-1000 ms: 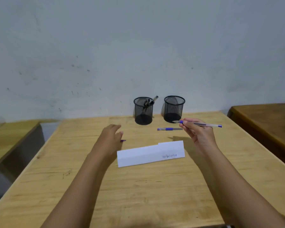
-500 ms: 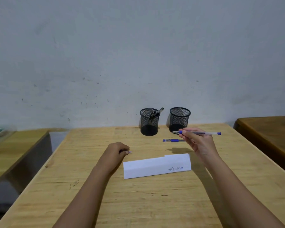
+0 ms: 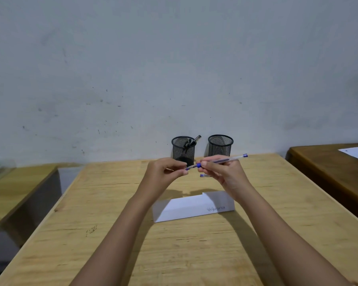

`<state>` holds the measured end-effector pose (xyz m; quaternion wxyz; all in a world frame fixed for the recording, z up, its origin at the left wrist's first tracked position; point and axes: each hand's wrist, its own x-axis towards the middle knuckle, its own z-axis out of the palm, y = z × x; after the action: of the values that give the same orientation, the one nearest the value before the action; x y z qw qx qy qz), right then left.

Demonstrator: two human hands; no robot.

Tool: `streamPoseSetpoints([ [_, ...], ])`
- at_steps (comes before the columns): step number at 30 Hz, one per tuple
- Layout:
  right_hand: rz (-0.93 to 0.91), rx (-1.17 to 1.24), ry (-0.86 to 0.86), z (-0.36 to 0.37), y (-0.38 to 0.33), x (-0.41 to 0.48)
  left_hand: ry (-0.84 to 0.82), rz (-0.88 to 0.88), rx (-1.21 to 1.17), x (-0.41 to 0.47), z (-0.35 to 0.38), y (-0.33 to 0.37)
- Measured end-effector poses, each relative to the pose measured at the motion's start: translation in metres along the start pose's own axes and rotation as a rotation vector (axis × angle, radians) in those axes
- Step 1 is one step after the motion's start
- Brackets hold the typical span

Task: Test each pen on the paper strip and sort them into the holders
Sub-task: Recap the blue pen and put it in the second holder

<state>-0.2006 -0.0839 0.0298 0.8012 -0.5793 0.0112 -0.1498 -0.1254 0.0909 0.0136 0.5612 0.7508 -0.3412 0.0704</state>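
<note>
Here, the right hand (image 3: 225, 174) pinches the light, stiff, slippery pen (image 3: 219, 161) near its tip, while the left hand (image 3: 165, 174) pinches the cap (image 3: 187, 168).

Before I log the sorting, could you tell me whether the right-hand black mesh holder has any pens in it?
No, the right-hand black mesh holder looks empty, while the left black mesh holder has dark pens in it.

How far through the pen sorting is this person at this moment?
Partly through. Done: the left mesh holder already has dark pens in it, and the paper strip carries test scribbles. In hand: the right hand grips a blue pen, and the left hand pinches what looks like its cap at the tip. Left: another blue pen lies on the table; the right mesh holder looks empty.
</note>
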Motion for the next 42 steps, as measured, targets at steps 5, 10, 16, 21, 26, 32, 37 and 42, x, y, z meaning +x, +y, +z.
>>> streamPoseSetpoints([
  [5, -0.002, 0.004, 0.019, -0.003, -0.002, -0.005, -0.002, -0.020, -0.082, -0.003, 0.003, 0.006],
  [10, 0.005, 0.009, 0.023, -0.006, -0.005, -0.009, -0.023, -0.024, -0.121, -0.006, 0.007, 0.012],
  [16, 0.028, -0.026, 0.003, -0.009, -0.005, -0.013, 0.053, -0.104, -0.280, -0.007, 0.015, 0.021],
  [21, 0.034, -0.020, 0.056, -0.013, -0.004, -0.017, 0.100, -0.237, -0.561, -0.007, 0.022, 0.026],
  [26, 0.035, -0.028, 0.082, -0.016, -0.006, -0.017, 0.073, -0.298, -0.712, -0.009, 0.023, 0.027],
  [32, -0.060, -0.091, 0.098, -0.010, -0.013, -0.018, 0.107, -0.283, -0.697, -0.003, 0.030, 0.029],
  [37, -0.152, -0.177, 0.118, -0.032, -0.033, -0.023, 0.030, -0.283, -0.731, 0.007, 0.053, 0.045],
  [42, -0.136, -0.140, 0.074, -0.027, -0.031, -0.020, 0.048, -0.237, -0.677, 0.013, 0.046, 0.046],
])
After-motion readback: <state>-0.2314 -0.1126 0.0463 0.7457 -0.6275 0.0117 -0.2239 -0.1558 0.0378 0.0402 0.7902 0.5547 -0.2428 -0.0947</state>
